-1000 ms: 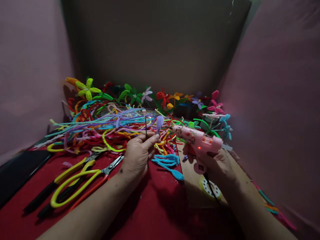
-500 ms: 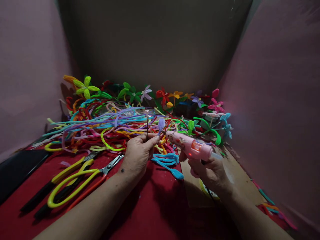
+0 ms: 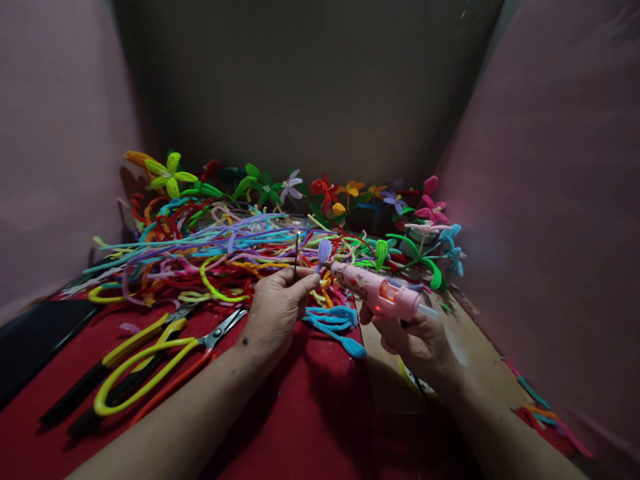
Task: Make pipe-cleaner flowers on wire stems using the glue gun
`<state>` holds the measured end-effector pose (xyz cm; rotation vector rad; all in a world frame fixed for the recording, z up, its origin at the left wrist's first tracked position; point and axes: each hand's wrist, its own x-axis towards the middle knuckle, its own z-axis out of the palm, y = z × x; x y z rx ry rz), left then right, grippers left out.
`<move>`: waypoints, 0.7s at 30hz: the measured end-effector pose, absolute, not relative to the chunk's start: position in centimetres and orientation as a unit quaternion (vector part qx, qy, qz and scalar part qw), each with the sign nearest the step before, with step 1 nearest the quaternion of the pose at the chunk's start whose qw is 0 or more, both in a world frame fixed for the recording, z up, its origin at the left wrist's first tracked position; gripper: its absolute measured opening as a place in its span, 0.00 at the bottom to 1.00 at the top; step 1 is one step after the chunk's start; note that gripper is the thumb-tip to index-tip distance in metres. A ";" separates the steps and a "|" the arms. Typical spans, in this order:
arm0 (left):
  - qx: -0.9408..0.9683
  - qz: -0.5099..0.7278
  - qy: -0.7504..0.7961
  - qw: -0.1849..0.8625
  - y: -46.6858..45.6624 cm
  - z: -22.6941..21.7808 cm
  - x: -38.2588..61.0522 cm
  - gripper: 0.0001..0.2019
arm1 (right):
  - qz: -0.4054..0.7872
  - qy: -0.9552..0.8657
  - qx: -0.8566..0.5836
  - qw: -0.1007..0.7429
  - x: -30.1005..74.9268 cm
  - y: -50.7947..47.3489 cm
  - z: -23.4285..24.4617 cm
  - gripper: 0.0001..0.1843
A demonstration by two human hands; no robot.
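Observation:
Between its thumb and fingers, my left hand (image 3: 280, 300) pinches a small purple pipe-cleaner petal (image 3: 324, 251) by its lower end. A thin dark stem (image 3: 296, 253) with a pale tip stands upright in the same hand. My right hand (image 3: 413, 343) is wrapped round a pink hot glue gun (image 3: 377, 290), which has an orange window, a lit red light and a clear glue stick out of its back. The gun's nozzle is at the petal's base; whether it touches is too small to tell. Blue pipe-cleaner petals (image 3: 333, 323) lie just below, on the red cloth.
Behind my hands spreads a heap of coloured pipe cleaners (image 3: 190, 247), with finished flowers (image 3: 173, 175) along the back wall. At left lie yellow-handled scissors (image 3: 150, 373), pliers (image 3: 133, 340) and a black flat object (image 3: 40, 333). A brown board (image 3: 480, 367) is under my right hand.
Very little differs. The glue gun and my right hand have shifted slightly left, and the purple petal sits marginally lower, with the nozzle still at its base.

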<state>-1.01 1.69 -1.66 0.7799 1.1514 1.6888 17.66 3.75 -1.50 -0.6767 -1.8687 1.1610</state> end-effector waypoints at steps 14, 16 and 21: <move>0.322 0.678 0.475 0.459 1.8 -1.8 -0.9 0.10 | 0.453 -0.736 -0.288 0.412 17.7 4.4 -2.9 0.19; 0.324 0.678 0.474 0.459 1.7 -1.9 -1.0 0.10 | 0.457 -0.731 -0.288 0.417 17.7 4.3 -2.9 0.17; 0.323 0.674 0.479 0.460 1.7 -1.7 -1.0 0.10 | 0.452 -0.734 -0.293 0.414 17.8 4.2 -2.7 0.15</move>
